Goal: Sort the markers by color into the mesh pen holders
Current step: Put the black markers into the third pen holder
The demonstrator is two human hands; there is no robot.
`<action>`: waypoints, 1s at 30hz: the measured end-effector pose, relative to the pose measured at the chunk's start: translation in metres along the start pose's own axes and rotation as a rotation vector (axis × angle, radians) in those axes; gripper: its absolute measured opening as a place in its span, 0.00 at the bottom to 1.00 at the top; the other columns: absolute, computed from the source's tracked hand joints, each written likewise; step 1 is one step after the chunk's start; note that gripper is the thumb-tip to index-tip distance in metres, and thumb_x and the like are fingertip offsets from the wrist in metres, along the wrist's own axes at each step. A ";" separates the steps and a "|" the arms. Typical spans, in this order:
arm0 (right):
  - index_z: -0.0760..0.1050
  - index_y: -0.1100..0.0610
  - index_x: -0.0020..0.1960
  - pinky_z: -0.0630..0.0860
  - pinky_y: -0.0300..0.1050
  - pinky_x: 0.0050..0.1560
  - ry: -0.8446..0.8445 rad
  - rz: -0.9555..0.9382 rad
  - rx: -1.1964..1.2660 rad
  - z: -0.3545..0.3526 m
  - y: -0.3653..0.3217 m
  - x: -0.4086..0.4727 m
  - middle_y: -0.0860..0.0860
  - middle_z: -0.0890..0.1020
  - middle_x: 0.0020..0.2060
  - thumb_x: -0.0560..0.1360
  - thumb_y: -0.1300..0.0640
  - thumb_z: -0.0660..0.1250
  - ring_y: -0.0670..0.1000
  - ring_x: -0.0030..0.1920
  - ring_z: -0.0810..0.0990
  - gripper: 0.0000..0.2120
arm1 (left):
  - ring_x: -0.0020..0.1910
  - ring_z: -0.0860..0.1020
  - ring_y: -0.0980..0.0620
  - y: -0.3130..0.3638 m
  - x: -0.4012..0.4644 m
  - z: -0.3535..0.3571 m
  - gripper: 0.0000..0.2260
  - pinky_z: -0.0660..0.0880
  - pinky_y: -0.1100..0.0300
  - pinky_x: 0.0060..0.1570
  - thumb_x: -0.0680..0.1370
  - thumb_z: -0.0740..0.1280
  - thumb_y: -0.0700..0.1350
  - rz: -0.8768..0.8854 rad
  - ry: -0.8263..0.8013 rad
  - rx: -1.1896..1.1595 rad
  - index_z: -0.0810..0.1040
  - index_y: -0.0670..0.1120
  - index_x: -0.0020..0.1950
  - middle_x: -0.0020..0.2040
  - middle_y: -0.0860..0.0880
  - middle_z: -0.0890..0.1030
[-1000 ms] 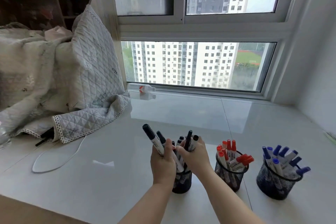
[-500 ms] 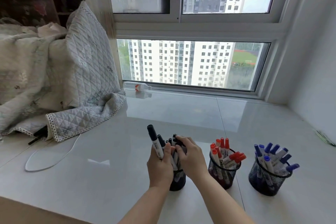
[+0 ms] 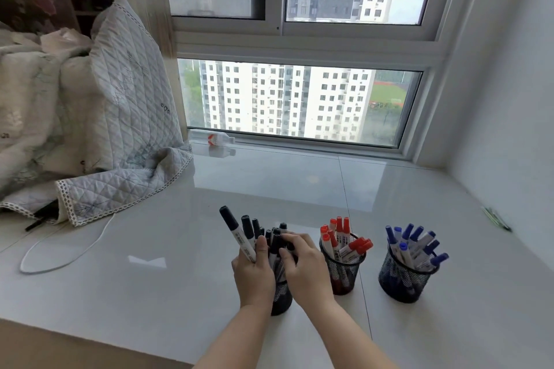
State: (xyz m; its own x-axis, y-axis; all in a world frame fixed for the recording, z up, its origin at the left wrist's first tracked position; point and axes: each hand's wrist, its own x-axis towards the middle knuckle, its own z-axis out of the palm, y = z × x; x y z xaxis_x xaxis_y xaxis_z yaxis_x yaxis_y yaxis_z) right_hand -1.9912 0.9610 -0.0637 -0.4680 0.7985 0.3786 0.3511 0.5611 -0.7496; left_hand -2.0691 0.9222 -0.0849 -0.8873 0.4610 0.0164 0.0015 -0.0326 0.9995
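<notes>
Three mesh pen holders stand in a row near the front edge of the glossy white sill (image 3: 269,189), and both hands work at the leftmost one. The left hand (image 3: 254,274) wraps around the near-left side of the black-marker holder (image 3: 281,298), its thumb pressed up against a white-barrelled black marker (image 3: 238,234) that leans out to the left above the fingers; the fingers are curled round the bundle and the holder's rim, so the grip is closed. The right hand (image 3: 305,266) comes in from the right with its fingers bent over the caps of the other black markers (image 3: 274,237), touching their tops (whether it pinches any single one cannot be told, since the fingers hide the contact). The markers thus sit between the two hands, their caps poking up just past the fingertips. Just beside the right hand stands the red-marker holder (image 3: 341,274), full of red-capped markers (image 3: 340,231), and further right, apart from it, the blue-marker holder (image 3: 401,278) with blue-capped markers (image 3: 415,241). At the sill's left edge lies a quilted blanket (image 3: 120,129) over a white cable (image 3: 60,249), and a small bottle (image 3: 215,138) lies at the back edge under the window (image 3: 299,105).
</notes>
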 end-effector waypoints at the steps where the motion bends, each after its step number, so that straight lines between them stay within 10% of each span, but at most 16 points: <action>1: 0.74 0.55 0.62 0.71 0.36 0.58 0.004 0.004 -0.001 0.000 0.000 -0.002 0.44 0.76 0.57 0.77 0.60 0.62 0.46 0.57 0.75 0.14 | 0.49 0.78 0.46 0.000 -0.002 0.001 0.14 0.74 0.59 0.46 0.78 0.60 0.55 -0.022 -0.001 -0.028 0.77 0.46 0.51 0.48 0.44 0.79; 8: 0.72 0.54 0.64 0.69 0.36 0.61 -0.026 0.023 -0.028 -0.006 -0.003 -0.005 0.44 0.74 0.61 0.77 0.58 0.61 0.46 0.61 0.72 0.15 | 0.51 0.77 0.39 -0.004 -0.011 0.007 0.15 0.75 0.45 0.53 0.77 0.63 0.52 -0.041 0.079 -0.084 0.73 0.40 0.50 0.48 0.38 0.79; 21: 0.71 0.54 0.64 0.66 0.32 0.61 -0.037 0.025 -0.020 -0.009 -0.001 -0.010 0.43 0.72 0.61 0.78 0.58 0.60 0.44 0.62 0.71 0.15 | 0.63 0.65 0.42 -0.014 -0.013 0.005 0.16 0.62 0.52 0.61 0.78 0.58 0.55 0.037 -0.010 0.193 0.76 0.46 0.57 0.59 0.41 0.71; 30: 0.71 0.51 0.62 0.67 0.28 0.53 -0.102 0.050 0.010 -0.019 0.002 -0.007 0.43 0.73 0.58 0.76 0.56 0.63 0.41 0.55 0.73 0.15 | 0.54 0.72 0.46 0.001 -0.015 -0.008 0.10 0.69 0.51 0.55 0.75 0.66 0.49 0.184 -0.025 0.226 0.71 0.45 0.50 0.47 0.50 0.70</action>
State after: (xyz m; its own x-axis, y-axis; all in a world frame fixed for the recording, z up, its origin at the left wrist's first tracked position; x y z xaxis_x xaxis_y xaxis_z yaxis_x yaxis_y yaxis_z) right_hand -1.9715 0.9606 -0.0572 -0.5307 0.7987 0.2836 0.3680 0.5185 -0.7718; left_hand -2.0598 0.9078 -0.0844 -0.8509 0.4874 0.1962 0.2671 0.0797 0.9604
